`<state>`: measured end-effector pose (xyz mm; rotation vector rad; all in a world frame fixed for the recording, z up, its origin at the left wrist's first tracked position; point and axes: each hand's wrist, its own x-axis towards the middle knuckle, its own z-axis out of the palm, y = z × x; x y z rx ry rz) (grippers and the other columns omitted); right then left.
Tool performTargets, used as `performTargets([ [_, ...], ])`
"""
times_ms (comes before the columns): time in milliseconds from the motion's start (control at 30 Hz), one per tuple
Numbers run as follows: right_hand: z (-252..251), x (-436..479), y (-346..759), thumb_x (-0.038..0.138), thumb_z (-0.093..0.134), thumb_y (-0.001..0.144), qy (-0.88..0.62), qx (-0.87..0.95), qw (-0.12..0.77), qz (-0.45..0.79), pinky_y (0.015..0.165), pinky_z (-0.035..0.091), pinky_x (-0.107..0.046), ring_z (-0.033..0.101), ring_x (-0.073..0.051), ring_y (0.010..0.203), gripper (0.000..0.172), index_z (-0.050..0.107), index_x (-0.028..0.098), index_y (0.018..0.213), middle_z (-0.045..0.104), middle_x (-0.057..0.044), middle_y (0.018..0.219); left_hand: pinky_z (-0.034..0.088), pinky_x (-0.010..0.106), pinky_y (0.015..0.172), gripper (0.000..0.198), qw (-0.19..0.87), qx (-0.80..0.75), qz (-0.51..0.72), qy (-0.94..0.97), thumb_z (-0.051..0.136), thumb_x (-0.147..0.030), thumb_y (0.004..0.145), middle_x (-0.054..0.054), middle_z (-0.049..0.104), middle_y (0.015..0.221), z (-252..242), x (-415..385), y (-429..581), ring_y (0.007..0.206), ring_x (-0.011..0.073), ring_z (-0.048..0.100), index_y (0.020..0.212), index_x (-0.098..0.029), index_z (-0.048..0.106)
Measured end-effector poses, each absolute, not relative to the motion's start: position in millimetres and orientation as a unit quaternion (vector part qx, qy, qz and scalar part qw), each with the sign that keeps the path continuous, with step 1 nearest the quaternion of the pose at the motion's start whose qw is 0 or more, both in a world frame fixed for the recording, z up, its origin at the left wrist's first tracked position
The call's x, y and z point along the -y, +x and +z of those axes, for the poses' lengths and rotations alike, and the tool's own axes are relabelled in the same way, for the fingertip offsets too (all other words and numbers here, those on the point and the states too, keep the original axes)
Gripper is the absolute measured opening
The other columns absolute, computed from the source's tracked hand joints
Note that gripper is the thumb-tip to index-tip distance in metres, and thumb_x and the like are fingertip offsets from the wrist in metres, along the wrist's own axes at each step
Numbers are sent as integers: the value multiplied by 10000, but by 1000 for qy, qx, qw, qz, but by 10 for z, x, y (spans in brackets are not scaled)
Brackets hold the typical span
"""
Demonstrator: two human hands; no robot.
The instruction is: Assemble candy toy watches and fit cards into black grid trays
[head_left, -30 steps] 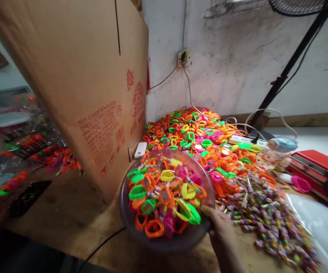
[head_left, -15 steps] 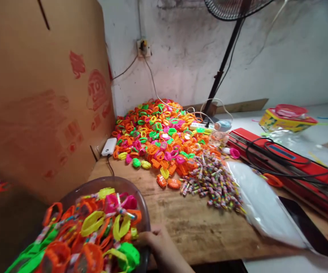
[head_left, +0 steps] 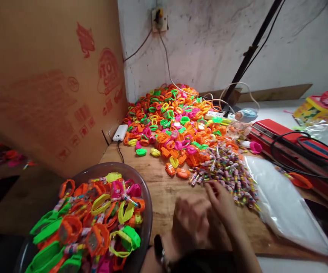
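Note:
My left hand, with a wristwatch on its wrist, is over the wooden table and smeared by motion, so its fingers do not read clearly. Just beside it, my right hand reaches to the near edge of a pile of small wrapped candy rolls. Its fingers look apart, with nothing seen in them. To the left stands a dark translucent basin full of bright plastic toy watches, several with candy rolls among them. A big heap of loose toy watches lies behind the candy.
A tall cardboard box walls off the left. A white power bank with a cable lies beside it. Clear plastic bags and a red bag sealer with black cables are on the right. A fan pole rises behind.
The hand that gripped the basin's rim has let go. Both hands are now over the table by the candy pile. The basin sits at the left, and the view has shifted.

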<state>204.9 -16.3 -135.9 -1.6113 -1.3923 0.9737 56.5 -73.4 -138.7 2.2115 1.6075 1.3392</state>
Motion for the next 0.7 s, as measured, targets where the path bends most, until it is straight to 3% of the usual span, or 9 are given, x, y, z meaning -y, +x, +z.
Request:
performTargets([
  [33, -1402, 97, 2210, 293, 464, 824, -662, 597, 366, 268, 809, 442, -406, 559, -267, 889, 249, 641, 168, 948, 638, -136, 969, 507, 443, 957, 322, 26, -515, 430, 741, 518, -213, 881, 110, 648, 1179, -1405, 609, 564, 1126, 255, 593, 1190, -224, 607],
  [100, -1465, 41, 2411, 118, 446, 780, -664, 684, 280, 114, 879, 412, -422, 538, -278, 972, 329, 654, 154, 1032, 632, -148, 1084, 401, 524, 1063, 483, -10, -553, 412, 724, 467, -108, 845, 176, 534, 1352, -1426, 339, 568, 1314, 322, 435, 1321, -170, 518],
  [200, -1525, 79, 2426, 10, 408, 783, -630, 756, 174, 2, 866, 417, -393, 541, -267, 971, 405, 662, 156, 1063, 645, -140, 1092, 254, 624, 1108, 512, 12, -671, 376, 638, 463, -130, 851, 203, 370, 1488, -1433, -47, 548, 1405, 386, 262, 1363, -139, 471],
  [300, -1576, 122, 2312, -11, 387, 817, -622, 765, 166, -20, 839, 430, -380, 553, -263, 943, 385, 665, 149, 1029, 650, -145, 1070, 233, 667, 1075, 378, 99, -696, 359, 614, 495, -223, 870, 198, 454, 1422, -1438, -293, 485, 1339, 421, 346, 1234, -178, 588],
  [367, -1610, 133, 2277, -15, 385, 824, -612, 771, 174, -15, 853, 434, -381, 556, -261, 948, 375, 672, 157, 992, 652, -140, 1069, 308, 621, 1047, 278, 132, -678, 363, 625, 520, -233, 861, 180, 557, 1299, -1455, -348, 446, 1235, 387, 466, 1102, -197, 653],
  [433, -1643, 137, 2293, -21, 381, 820, -598, 779, 186, -5, 888, 438, -381, 557, -255, 972, 383, 670, 156, 1000, 651, -135, 1073, 369, 524, 1038, 280, 154, -658, 375, 635, 540, -196, 837, 142, 591, 1223, -1483, -340, 424, 1175, 318, 521, 1094, -214, 649],
  [500, -1676, 135, 2339, -26, 370, 814, -590, 781, 204, 6, 912, 446, -366, 559, -241, 998, 408, 651, 131, 1066, 645, -140, 1081, 385, 448, 1046, 420, 177, -642, 396, 632, 581, -172, 798, 126, 550, 1267, -1518, -307, 417, 1203, 276, 505, 1216, -217, 580],
  [567, -1704, 125, 2389, -24, 353, 814, -588, 777, 224, 16, 915, 458, -344, 563, -221, 1018, 434, 625, 107, 1125, 635, -148, 1100, 357, 452, 1072, 516, 199, -639, 419, 614, 636, -201, 764, 149, 487, 1338, -1550, -281, 414, 1266, 290, 447, 1270, -190, 536],
  [700, -1721, 87, 2440, -9, 336, 821, -595, 764, 248, 30, 903, 470, -346, 571, -209, 1010, 425, 637, 125, 1089, 633, -142, 1087, 275, 528, 1108, 228, 261, -628, 455, 575, 662, -243, 751, 146, 596, 1192, -1567, -276, 411, 1241, 332, 446, 971, -184, 677],
])
